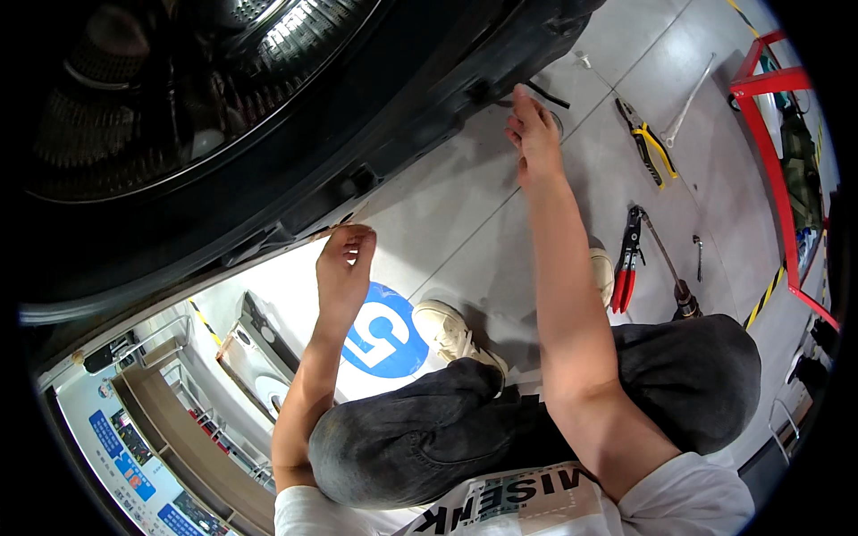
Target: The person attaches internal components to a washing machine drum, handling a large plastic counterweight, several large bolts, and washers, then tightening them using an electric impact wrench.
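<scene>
Item: two hands at a car's black lower trim [384, 134].
Left hand [344, 259] fingers pinched on trim edge; right hand [534, 134] fingers pressed together against it. Risk: clip breakage if forced.

The car's dark underside [375, 134] hides whatever the hands' fingertips [344, 234] pinch.

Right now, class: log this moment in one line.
left hand: pinching car's lower edge | right hand: on same edge | floor: red pliers, yellow pliers
</scene>
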Demonstrator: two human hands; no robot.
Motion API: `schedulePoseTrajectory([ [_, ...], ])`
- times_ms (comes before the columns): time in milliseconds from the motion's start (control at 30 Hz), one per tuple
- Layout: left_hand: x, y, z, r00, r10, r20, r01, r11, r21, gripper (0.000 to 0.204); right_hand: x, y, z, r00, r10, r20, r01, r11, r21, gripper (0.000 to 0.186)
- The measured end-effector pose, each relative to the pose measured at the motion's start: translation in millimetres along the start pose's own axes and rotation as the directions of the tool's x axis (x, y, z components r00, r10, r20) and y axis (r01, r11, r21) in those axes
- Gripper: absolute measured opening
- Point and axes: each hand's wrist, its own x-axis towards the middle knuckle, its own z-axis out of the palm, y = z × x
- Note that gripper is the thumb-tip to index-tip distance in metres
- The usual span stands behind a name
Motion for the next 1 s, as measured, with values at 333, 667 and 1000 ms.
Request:
schedulePoseTrajectory([
  [333, -20, -38, -42, 0.807, -0.382, -0.45, 0.2, 0.894, -0.4, 0.063, 8, 16, 10, 0.95, 0.157, 0.269, -0.195, 0.973, 0.121, 0.088],
  [667, -16, -9, -76, 0.571, 0.358, -0.739, 0.073, 0.874, 0.48, 0.063, -25, 23, 38, 0.864, 0.182, 0.47, -0.291, 0.942, 0.169, 0.07],
  [1000, -10, 3, -71, 0.721, 0.216, -0.658, 0.294, 0.765, 0.573, 0.081, -22, 41, 59, 0.9, 0.222, 0.375, -0.308, 0.933, 0.188, 0.064],
])
